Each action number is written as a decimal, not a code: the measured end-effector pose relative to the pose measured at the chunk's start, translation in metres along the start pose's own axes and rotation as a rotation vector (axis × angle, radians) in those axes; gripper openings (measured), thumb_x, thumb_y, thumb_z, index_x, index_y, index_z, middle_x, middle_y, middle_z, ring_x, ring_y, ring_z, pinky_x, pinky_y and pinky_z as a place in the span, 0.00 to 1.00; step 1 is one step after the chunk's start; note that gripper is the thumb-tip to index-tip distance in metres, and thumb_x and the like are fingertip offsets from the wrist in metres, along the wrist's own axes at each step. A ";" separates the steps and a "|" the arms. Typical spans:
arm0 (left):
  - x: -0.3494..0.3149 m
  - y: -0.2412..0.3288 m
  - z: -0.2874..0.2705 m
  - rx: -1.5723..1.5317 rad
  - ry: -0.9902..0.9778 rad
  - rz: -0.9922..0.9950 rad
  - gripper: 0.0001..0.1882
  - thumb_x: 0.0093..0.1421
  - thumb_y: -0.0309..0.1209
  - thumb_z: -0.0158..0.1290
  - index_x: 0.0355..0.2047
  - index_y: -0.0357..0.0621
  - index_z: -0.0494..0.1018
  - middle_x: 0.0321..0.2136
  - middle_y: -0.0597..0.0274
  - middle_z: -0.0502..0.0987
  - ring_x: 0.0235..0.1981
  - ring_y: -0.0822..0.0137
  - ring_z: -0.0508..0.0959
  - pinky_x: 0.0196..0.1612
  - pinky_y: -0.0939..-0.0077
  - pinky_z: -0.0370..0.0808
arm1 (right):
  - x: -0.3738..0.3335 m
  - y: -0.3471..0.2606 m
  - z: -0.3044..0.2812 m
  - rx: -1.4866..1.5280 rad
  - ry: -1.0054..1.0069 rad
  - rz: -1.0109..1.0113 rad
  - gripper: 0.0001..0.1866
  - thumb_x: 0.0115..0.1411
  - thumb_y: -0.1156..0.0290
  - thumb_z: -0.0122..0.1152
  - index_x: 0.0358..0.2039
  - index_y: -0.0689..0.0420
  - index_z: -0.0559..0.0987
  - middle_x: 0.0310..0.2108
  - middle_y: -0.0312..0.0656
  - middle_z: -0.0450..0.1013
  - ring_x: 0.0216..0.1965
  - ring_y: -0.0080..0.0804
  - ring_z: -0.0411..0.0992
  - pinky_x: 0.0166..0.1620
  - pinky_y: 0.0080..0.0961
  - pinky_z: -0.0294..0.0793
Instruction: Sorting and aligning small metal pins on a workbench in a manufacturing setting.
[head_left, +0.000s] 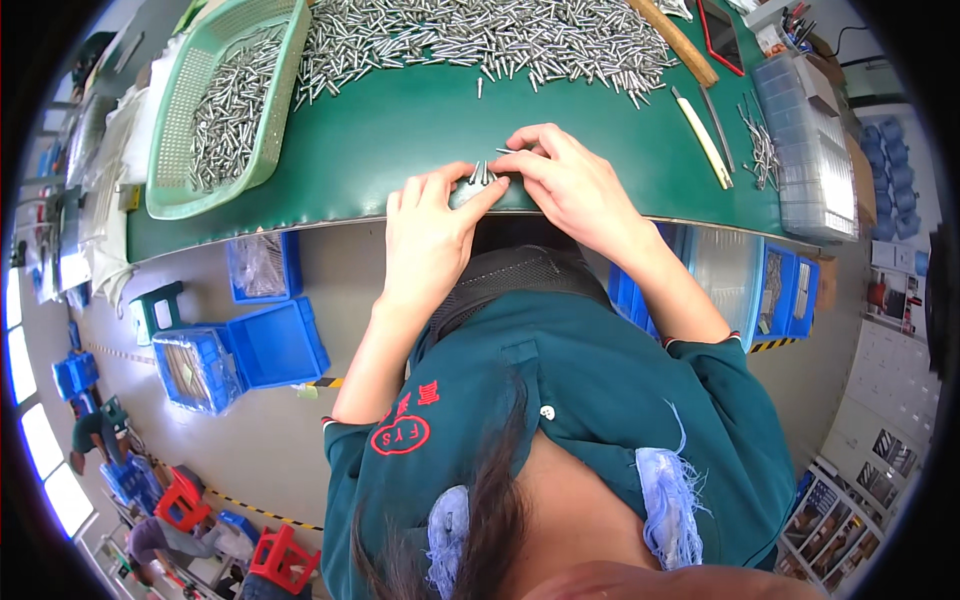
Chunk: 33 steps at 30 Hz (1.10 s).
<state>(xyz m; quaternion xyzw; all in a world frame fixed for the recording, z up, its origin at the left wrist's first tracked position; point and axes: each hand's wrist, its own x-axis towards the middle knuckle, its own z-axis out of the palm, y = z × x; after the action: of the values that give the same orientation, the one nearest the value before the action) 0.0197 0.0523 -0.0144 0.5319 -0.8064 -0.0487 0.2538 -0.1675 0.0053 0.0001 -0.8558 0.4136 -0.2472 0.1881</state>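
Note:
Over the near edge of the green worktable, my left hand (432,215) is closed, with a few small metal pins (481,175) standing up between its thumb and forefinger. My right hand (578,185) is just to the right, its thumb and forefinger pinched on a thin metal pin (507,151) whose tip points left. The right fingers nearly meet the left thumb. Farther off, a wide heap of shiny metal pins (480,40) covers the back of the table, and one loose pin (480,88) lies in front of it.
A pale green basket (165,170) of pins stands at the left. On the right lie a wooden stick (690,50), a white-handled tool (702,140), a metal rod (718,128), scattered thin rods (760,150) and clear plastic boxes (815,150). Blue bins (275,345) sit on the floor.

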 end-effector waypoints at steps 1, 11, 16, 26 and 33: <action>-0.001 0.001 0.001 -0.005 0.009 -0.003 0.23 0.49 0.21 0.51 0.44 0.64 0.75 0.41 0.65 0.72 0.38 0.64 0.70 0.40 0.69 0.65 | -0.001 -0.001 -0.001 -0.006 0.008 0.017 0.14 0.52 0.79 0.54 0.39 0.51 0.77 0.40 0.38 0.68 0.39 0.34 0.71 0.40 0.29 0.73; 0.006 0.001 0.007 0.013 0.019 0.034 0.19 0.51 0.24 0.49 0.43 0.61 0.76 0.41 0.65 0.71 0.41 0.64 0.70 0.41 0.68 0.65 | -0.001 0.006 -0.003 -0.119 0.026 -0.011 0.15 0.52 0.78 0.55 0.41 0.51 0.76 0.43 0.36 0.69 0.45 0.34 0.68 0.46 0.29 0.69; 0.006 0.002 0.007 0.042 0.029 0.038 0.20 0.52 0.24 0.49 0.43 0.62 0.76 0.42 0.65 0.71 0.41 0.64 0.69 0.41 0.68 0.64 | 0.003 0.009 -0.002 -0.122 0.026 -0.120 0.17 0.51 0.78 0.55 0.42 0.49 0.77 0.47 0.36 0.68 0.46 0.36 0.68 0.49 0.32 0.67; 0.000 -0.001 0.002 -0.222 0.082 -0.007 0.23 0.51 0.20 0.51 0.46 0.59 0.74 0.41 0.61 0.71 0.39 0.62 0.71 0.42 0.68 0.67 | 0.004 0.007 -0.003 -0.039 0.195 -0.064 0.13 0.55 0.74 0.55 0.43 0.53 0.76 0.45 0.39 0.70 0.43 0.36 0.70 0.43 0.28 0.70; -0.092 -0.027 -0.022 -0.488 -0.159 -0.508 0.04 0.55 0.24 0.55 0.32 0.38 0.74 0.23 0.59 0.75 0.20 0.68 0.72 0.25 0.77 0.70 | -0.069 0.002 -0.053 0.480 -0.510 0.276 0.11 0.59 0.69 0.55 0.40 0.59 0.77 0.36 0.42 0.73 0.37 0.32 0.73 0.39 0.24 0.71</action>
<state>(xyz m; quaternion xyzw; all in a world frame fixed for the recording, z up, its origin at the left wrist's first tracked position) 0.0803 0.1262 -0.0372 0.6336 -0.6303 -0.3425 0.2897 -0.2363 0.0531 0.0237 -0.7576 0.3954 -0.0881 0.5118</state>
